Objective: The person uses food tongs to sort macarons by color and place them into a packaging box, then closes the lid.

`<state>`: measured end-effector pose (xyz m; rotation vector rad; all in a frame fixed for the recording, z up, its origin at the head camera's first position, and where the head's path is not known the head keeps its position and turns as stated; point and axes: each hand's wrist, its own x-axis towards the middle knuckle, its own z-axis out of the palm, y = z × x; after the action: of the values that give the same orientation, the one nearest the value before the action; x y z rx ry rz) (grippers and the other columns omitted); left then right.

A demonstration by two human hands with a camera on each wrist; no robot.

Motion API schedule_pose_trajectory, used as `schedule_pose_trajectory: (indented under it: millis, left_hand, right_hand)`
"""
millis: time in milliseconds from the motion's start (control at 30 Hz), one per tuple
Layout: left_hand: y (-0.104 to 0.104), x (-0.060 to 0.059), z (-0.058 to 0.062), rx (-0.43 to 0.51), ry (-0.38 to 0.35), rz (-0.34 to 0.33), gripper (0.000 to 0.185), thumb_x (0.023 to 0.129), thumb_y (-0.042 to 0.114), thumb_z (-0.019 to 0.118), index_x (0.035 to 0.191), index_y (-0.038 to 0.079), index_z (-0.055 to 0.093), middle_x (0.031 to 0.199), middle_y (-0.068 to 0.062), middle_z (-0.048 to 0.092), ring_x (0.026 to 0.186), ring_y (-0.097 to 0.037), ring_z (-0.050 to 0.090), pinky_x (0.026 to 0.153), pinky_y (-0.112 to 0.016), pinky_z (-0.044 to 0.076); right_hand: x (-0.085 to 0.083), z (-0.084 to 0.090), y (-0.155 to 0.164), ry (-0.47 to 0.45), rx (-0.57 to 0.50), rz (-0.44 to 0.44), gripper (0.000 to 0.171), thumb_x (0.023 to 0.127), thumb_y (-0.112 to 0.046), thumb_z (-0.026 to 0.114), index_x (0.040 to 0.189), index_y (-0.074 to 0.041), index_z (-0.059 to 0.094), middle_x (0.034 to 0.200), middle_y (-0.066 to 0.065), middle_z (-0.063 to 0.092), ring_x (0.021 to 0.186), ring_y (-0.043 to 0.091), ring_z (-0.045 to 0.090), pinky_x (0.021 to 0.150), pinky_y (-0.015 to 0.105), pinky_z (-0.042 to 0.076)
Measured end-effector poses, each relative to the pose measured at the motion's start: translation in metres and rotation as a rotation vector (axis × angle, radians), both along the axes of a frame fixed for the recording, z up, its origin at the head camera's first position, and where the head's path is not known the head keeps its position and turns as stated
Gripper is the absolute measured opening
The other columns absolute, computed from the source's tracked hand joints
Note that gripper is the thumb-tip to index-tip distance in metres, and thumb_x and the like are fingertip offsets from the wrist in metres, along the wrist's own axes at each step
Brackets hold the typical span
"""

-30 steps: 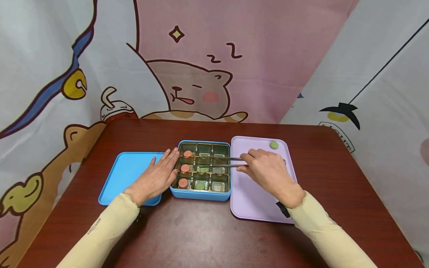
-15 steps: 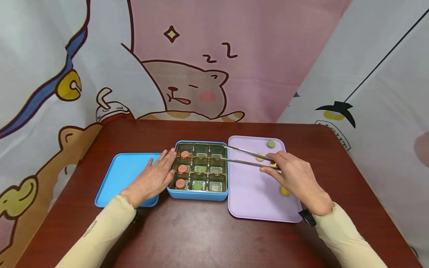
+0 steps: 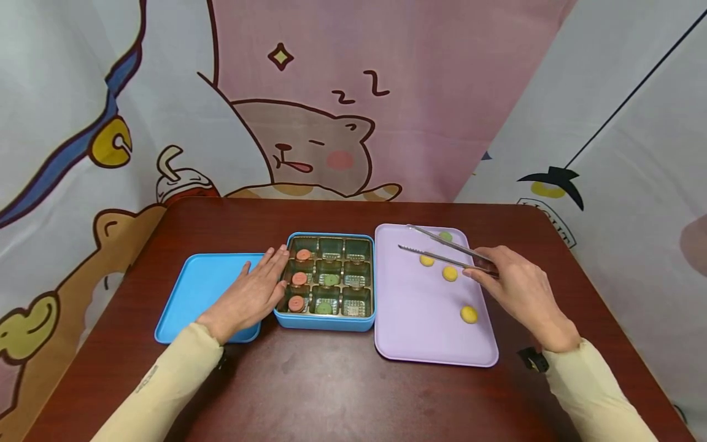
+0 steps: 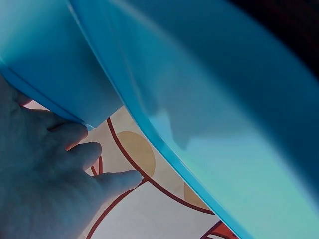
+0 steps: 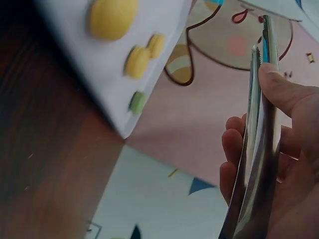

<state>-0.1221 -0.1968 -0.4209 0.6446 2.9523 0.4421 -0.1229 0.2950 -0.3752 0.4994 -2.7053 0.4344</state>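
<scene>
In the head view my left hand rests against the left side of a blue box, its fingers straight. A gold tray inside has several compartments. Pink discs sit in the left column, and green discs in the near and middle compartments of the centre column. My right hand grips metal tongs above a lilac tray. The tongs' serrated tips are spread apart with nothing visibly between them. Below and near them lie three yellow pieces and one green piece, partly covered by the tongs.
A flat blue lid lies left of the box, partly under my left forearm and hand. The lilac tray stands right beside the box on the brown table. A printed cloth hangs behind the table.
My right hand has moved right with the tongs, from above the box to above the lilac tray. The tongs' arms stay spread, and the yellow pieces have come into view. My left hand stays put.
</scene>
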Motion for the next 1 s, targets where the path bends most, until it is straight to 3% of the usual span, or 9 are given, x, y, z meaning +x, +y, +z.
schedule_pose_trajectory:
  millis: [400, 600, 1000]
  left_hand:
    - [0.000, 0.000, 0.001, -0.004, -0.005, -0.003, 0.063, 0.113, 0.033, 0.036, 0.166, 0.003, 0.017, 0.173, -0.011, 0.012, 0.158, -0.035, 0.011, 0.118, -0.071, 0.017]
    - [-0.001, 0.000, 0.000, -0.008, 0.005, -0.010, 0.063, 0.113, 0.032, 0.036, 0.165, 0.002, 0.018, 0.172, -0.012, 0.013, 0.158, -0.035, 0.012, 0.118, -0.071, 0.018]
    - [0.000, 0.000, 0.000, -0.015, -0.008, -0.006, 0.064, 0.113, 0.033, 0.037, 0.166, 0.003, 0.017, 0.172, -0.012, 0.013, 0.159, -0.033, 0.009, 0.118, -0.070, 0.018]
  right_hand:
    - [-0.017, -0.022, 0.040, -0.150, -0.017, -0.151, 0.055, 0.087, -0.028, 0.085, 0.127, 0.003, 0.064, 0.108, 0.024, 0.066, 0.076, 0.030, 0.057, 0.054, 0.041, 0.048]
    - [-0.022, -0.029, 0.051, -0.169, -0.008, -0.187, 0.055, 0.088, -0.029, 0.086, 0.126, 0.004, 0.064, 0.101, 0.022, 0.066, 0.073, 0.029, 0.056, 0.052, 0.038, 0.046]
    - [-0.031, -0.036, 0.063, -0.208, 0.037, -0.209, 0.055, 0.087, -0.030, 0.086, 0.123, 0.005, 0.063, 0.099, 0.023, 0.065, 0.073, 0.031, 0.057, 0.054, 0.048, 0.052]
